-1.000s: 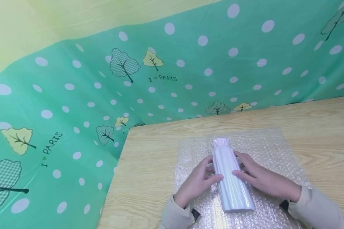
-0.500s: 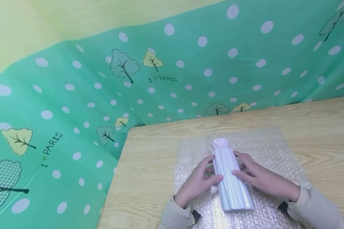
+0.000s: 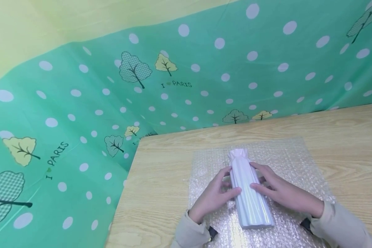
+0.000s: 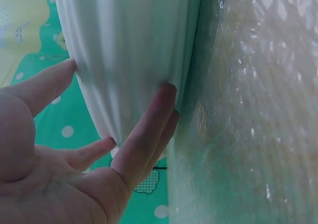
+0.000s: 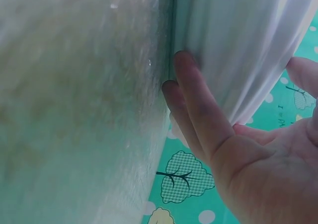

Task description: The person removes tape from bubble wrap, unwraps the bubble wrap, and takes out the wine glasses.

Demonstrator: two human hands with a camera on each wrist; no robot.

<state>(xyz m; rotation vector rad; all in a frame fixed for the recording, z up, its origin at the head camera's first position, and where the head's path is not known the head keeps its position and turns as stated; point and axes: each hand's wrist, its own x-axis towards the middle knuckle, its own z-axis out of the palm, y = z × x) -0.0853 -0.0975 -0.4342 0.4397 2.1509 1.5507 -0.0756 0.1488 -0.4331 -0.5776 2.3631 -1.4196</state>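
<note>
A glossy white fluted vase (image 3: 251, 193) lies on a sheet of bubble wrap (image 3: 285, 162), its narrow ruffled neck pointing away from me. My left hand (image 3: 212, 198) touches its left side, the thumb on the upper face and the fingertips along the side. From the right, my right hand (image 3: 283, 193) touches it in much the same way. In the left wrist view, spread, nearly straight fingers (image 4: 144, 139) meet the vase wall (image 4: 124, 45). The right wrist view likewise has extended fingers (image 5: 203, 110) against the vase (image 5: 223, 35). The vase's underside is hidden.
A light wooden table (image 3: 155, 193) carries the bubble wrap, and its left edge shows. Behind and to the left hangs a green cloth (image 3: 90, 82) with white dots and printed trees. Dark straps sit at both cuffs.
Almost nothing differs: the right index fingertip has slid slightly up and left along the vase. The vase and the left hand stay in place.
</note>
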